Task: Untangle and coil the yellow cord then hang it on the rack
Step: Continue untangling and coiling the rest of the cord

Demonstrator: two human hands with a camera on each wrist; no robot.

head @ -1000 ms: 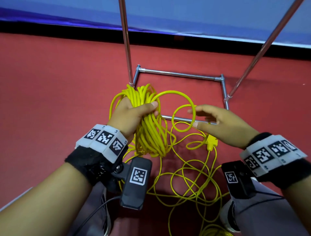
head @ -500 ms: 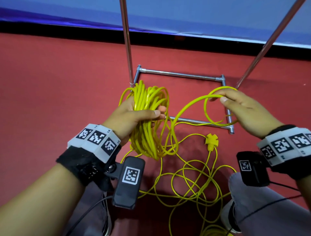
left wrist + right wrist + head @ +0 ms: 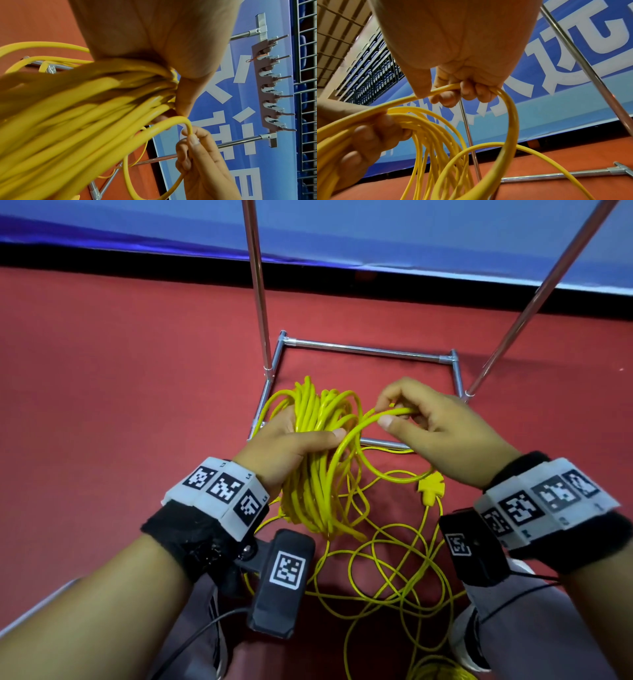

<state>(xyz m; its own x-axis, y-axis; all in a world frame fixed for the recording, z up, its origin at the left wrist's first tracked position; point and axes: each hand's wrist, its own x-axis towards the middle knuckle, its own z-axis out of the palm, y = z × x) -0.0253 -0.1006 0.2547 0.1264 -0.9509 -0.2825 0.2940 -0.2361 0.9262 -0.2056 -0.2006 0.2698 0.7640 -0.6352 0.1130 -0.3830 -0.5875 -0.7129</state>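
My left hand [image 3: 291, 446] is wrapped around the coiled bundle of the yellow cord [image 3: 318, 474], thumb pressed across the strands, so the loops hang down below my fist. Just beside it, my right hand [image 3: 442, 433] pinches a single strand between thumb and fingers, bent into a fresh loop that nearly touches the bundle. From that loop the cord runs down to a loose tangle on the red floor [image 3: 120, 405] near my feet, with the yellow plug [image 3: 431, 487] lying under my right wrist. The rack [image 3: 370, 350] stands just beyond my hands, its metal base frame on the floor before a blue banner [image 3: 411, 241]; the left wrist view shows its row of hooks [image 3: 274, 83].
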